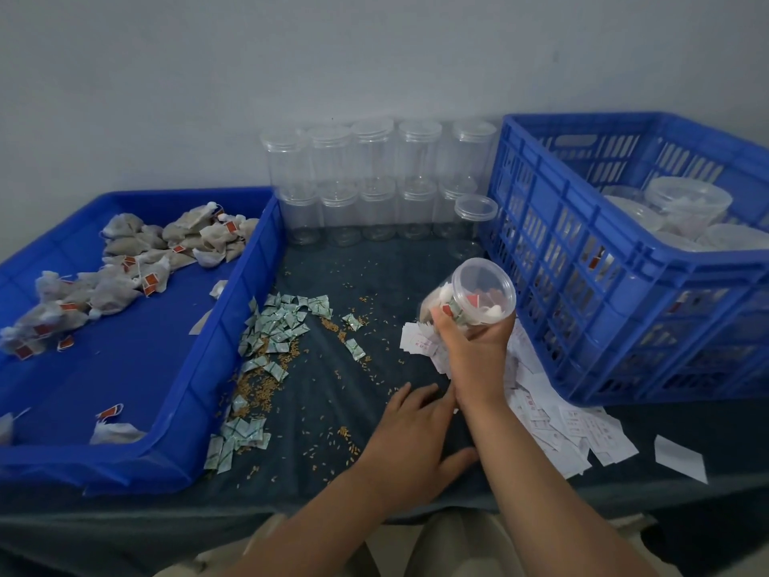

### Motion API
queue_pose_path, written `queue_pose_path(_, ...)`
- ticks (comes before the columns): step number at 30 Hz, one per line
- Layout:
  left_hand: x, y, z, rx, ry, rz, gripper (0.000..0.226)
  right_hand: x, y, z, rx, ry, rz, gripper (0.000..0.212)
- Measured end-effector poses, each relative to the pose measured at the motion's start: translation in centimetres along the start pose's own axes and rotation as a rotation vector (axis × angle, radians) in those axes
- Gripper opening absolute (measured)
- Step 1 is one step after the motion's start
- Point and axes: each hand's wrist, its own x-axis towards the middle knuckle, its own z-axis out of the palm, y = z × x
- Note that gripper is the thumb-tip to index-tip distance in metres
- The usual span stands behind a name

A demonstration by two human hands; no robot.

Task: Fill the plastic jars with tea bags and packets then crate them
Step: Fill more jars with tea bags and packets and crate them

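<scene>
A dark-covered counter (374, 260) is occupied on the left by a shallow blue tray (233, 310), in which mesh tea bags (125, 281) with red tags are heaped toward its far and left sides. On the right a slatted blue crate (582, 285) is set, and filled lidded jars (686, 206) are seen inside it. Between tray and crate, against the wall, empty clear jars (374, 181) are stacked in two tiers, and a single jar (474, 218) is stood just beside the crate.

An open jar (478, 293) is gripped around its body by the right hand (470, 343) near the crate. It is tilted with its mouth toward the camera, and tea bags and packets are seen inside. The left hand (412, 443) is laid flat on the counter, fingers straight, holding nothing.

Green-and-white packets (283, 326) are strewn beside the tray and white packets (561, 426) beside the crate. Brown grains (258, 389) are scattered over the counter.
</scene>
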Motion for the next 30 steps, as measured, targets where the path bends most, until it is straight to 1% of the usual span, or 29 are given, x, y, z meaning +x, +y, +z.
queue_pose_path(3, 0.0, -0.1, 0.0, -0.009, -0.005, -0.003, 0.082, -0.2, -0.5, 0.0, -0.053, 0.097, -0.040, 0.086)
queue_pose_path(5, 0.1, -0.2, -0.1, -0.016, -0.002, -0.002, 0.073, -0.1, -1.2, 0.0, -0.056, 0.168, -0.068, 0.090)
queue_pose_path(8, 0.3, -0.1, 0.0, 0.045, 0.012, 0.025, 0.059, 0.5, -2.3, -0.1, -0.029, 0.194, -0.079, 0.091)
queue_pose_path(10, 0.4, 0.1, 0.2, 0.110, 0.063, 0.036, 0.051, 0.9, -2.9, -0.1, -0.005, 0.143, -0.063, 0.087)
queue_pose_path(12, 0.8, 0.2, 0.3, 0.127, 0.133, 0.011, 0.045, 1.3, -3.6, -0.5, -0.010, 0.055, -0.058, 0.084)
queue_pose_path(15, 1.8, -0.8, -0.8, 0.004, 0.187, -0.076, 0.038, 1.0, -4.8, -1.7, -0.110, -0.105, -0.104, 0.084)
queue_pose_path(16, 2.1, -1.2, -1.5, -0.048, 0.224, -0.116, 0.035, 0.7, -5.3, -2.2, -0.155, -0.149, -0.130, 0.081)
queue_pose_path(18, 2.8, -1.8, -3.5, -0.243, 0.382, -0.261, 0.033, 0.1, -6.0, -3.0, -0.223, -0.198, -0.173, 0.073)
queue_pose_path(20, 3.0, -1.5, -6.1, -0.546, 0.563, -0.404, 0.041, -0.7, -5.9, -3.8, -0.285, -0.226, -0.234, 0.072)
queue_pose_path(21, 2.9, -1.2, -7.3, -0.693, 0.613, -0.402, 0.051, -1.1, -5.8, -4.0, -0.323, -0.243, -0.268, 0.074)
queue_pose_path(22, 3.0, -0.9, -8.4, -0.797, 0.614, -0.349, 0.064, -1.6, -5.6, -4.1, -0.360, -0.255, -0.303, 0.074)
queue_pose_path(23, 3.0, -0.4, -9.4, -0.834, 0.581, -0.295, 0.080, -2.0, -5.4, -4.2, -0.395, -0.265, -0.342, 0.072)
queue_pose_path(24, 3.0, 0.1, -10.3, -0.807, 0.529, -0.257, 0.098, -2.3, -5.3, -4.1, -0.433, -0.289, -0.387, 0.069)
queue_pose_path(25, 3.0, 0.6, -11.0, -0.731, 0.485, -0.229, 0.112, -2.7, -5.2, -4.0, -0.469, -0.337, -0.424, 0.067)
queue_pose_path(26, 3.0, 1.0, -11.4, -0.639, 0.468, -0.216, 0.118, -3.0, -5.0, -4.0, -0.487, -0.396, -0.444, 0.068)
queue_pose_path(27, 3.0, 1.4, -11.7, -0.566, 0.475, -0.215, 0.116, -3.4, -4.6, -4.1, -0.472, -0.440, -0.444, 0.071)
queue_pose_path(30, 2.7, 2.0, -11.7, -0.455, 0.498, -0.183, 0.104, -4.3, -3.7, -4.8, -0.424, -0.450, -0.390, 0.084)
